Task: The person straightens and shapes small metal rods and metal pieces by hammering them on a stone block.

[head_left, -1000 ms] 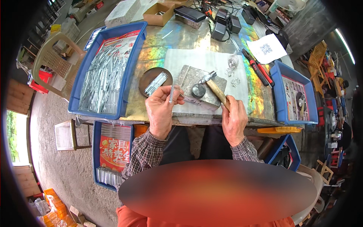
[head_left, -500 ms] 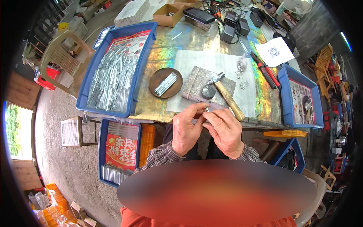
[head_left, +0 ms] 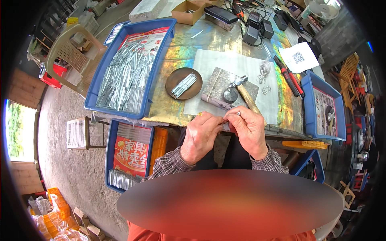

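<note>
My left hand [head_left: 200, 134] and my right hand [head_left: 251, 131] meet over the table's near edge, fingers closed in a pinch. Between my right thumb and fingers shows the bright end of a small metal piece [head_left: 239, 113]; the rest is covered. My left fingertips press close to it, hiding whatever they hold. Just beyond lies a stone block [head_left: 215, 86] with a band round it. On the block are a round dark metal piece [head_left: 230, 95] and a hammer [head_left: 250, 99], its wooden handle slanting toward my right hand. A round brown dish [head_left: 173, 85] holds several thin metal rods [head_left: 184, 85].
At left stands a blue tray [head_left: 147, 108] heaped with metal strips. Red-handled pliers [head_left: 290, 80], a printed sheet [head_left: 305, 66] and another blue tray [head_left: 313, 129] lie at right. Black adapters [head_left: 252, 32] and cables crowd the back. A lower blue bin [head_left: 109, 154] sits at left.
The view has shifted, so the table things appear farther right. My left hand has rolled so its back shows more. The small metal piece now shows by my right thumb rather than between both hands.
</note>
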A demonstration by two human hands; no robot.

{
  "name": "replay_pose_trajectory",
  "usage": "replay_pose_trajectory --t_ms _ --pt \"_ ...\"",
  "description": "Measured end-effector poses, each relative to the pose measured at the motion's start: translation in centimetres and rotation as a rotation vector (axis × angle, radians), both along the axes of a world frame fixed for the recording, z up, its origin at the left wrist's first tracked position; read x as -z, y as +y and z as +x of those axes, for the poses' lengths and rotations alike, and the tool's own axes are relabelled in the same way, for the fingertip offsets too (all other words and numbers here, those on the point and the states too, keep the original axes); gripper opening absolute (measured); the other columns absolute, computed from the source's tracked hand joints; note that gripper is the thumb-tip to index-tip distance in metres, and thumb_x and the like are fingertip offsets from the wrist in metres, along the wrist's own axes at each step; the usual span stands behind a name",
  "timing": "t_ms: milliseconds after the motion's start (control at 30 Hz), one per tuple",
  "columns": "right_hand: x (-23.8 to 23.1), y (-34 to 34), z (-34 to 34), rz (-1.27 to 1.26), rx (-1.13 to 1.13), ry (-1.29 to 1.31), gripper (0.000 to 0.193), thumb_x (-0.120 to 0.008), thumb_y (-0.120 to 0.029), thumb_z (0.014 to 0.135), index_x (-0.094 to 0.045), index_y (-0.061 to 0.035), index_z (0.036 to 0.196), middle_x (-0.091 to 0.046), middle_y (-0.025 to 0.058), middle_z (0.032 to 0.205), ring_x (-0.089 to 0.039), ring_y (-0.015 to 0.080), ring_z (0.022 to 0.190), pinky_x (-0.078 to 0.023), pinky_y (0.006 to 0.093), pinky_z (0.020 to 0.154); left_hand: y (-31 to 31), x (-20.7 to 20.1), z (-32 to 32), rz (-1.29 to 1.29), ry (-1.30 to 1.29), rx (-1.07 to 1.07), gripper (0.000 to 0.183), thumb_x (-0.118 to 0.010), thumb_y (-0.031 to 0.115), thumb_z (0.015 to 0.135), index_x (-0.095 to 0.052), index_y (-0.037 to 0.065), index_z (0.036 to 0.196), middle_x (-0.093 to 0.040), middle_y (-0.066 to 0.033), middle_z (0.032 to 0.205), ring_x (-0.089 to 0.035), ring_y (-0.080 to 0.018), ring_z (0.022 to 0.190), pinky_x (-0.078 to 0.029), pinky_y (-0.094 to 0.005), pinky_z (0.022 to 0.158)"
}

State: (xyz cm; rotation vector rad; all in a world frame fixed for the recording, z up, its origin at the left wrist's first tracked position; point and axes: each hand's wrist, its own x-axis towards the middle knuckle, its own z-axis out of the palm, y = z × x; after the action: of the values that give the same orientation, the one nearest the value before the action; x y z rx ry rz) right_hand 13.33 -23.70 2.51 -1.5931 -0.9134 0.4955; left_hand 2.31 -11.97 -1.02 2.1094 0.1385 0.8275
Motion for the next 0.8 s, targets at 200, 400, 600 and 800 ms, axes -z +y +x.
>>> replay_pose_trajectory --t_ms 200,400,600,800 --pt "1.2 -0.2 -0.6 0.106 0.062 0.039 0.018 -0.064 -0.007 0.087 -0.06 0.0016 0.103 -0.057 0.0037 0.075 -0.05 0.0059 0.058 -0.041 0.0201 0.052 3.2 0.3 -0.6 0.113 0.052 -0.23 0.015 -0.064 -0.003 0.076 -0.065 -0.001 0.091 -0.062 -0.0145 0.079 -0.061 -0.0309 0.072 -0.048 -0.0358 0.065" --pt "2.1 -2.1 0.2 0.022 0.111 -0.079 0.015 -0.063 -0.003 0.086 -0.061 0.0013 0.1 -0.057 0.0037 0.076 -0.051 0.0064 0.059 -0.04 0.0211 0.052 8.8 3.6 0.6 0.373 0.17 -0.452 0.007 -0.059 0.004 0.079 -0.064 0.003 0.085 -0.059 -0.012 0.08 -0.059 -0.0326 0.074 -0.047 -0.041 0.061" --pt "2.0 -2.3 -0.1 -0.031 0.101 -0.16 0.009 -0.061 0.002 0.084 -0.063 0.0017 0.093 -0.058 0.0039 0.074 -0.052 0.0072 0.058 -0.039 0.0217 0.052 10.5 5.3 2.3 0.623 0.319 -0.554 0.003 -0.057 0.005 0.074 -0.058 0.006 0.076 -0.052 -0.0099 0.079 -0.058 -0.0298 0.073 -0.048 -0.0409 0.06" --pt "2.1 -2.5 -0.1 -0.043 0.092 -0.106 0.008 -0.061 0.002 0.084 -0.064 0.0024 0.091 -0.059 0.0042 0.074 -0.054 0.0078 0.059 -0.041 0.021 0.052 10.3 5.1 1.8 0.659 0.311 -0.56 0.003 -0.056 0.007 0.075 -0.057 0.007 0.078 -0.051 -0.0092 0.08 -0.058 -0.029 0.075 -0.048 -0.0402 0.06"
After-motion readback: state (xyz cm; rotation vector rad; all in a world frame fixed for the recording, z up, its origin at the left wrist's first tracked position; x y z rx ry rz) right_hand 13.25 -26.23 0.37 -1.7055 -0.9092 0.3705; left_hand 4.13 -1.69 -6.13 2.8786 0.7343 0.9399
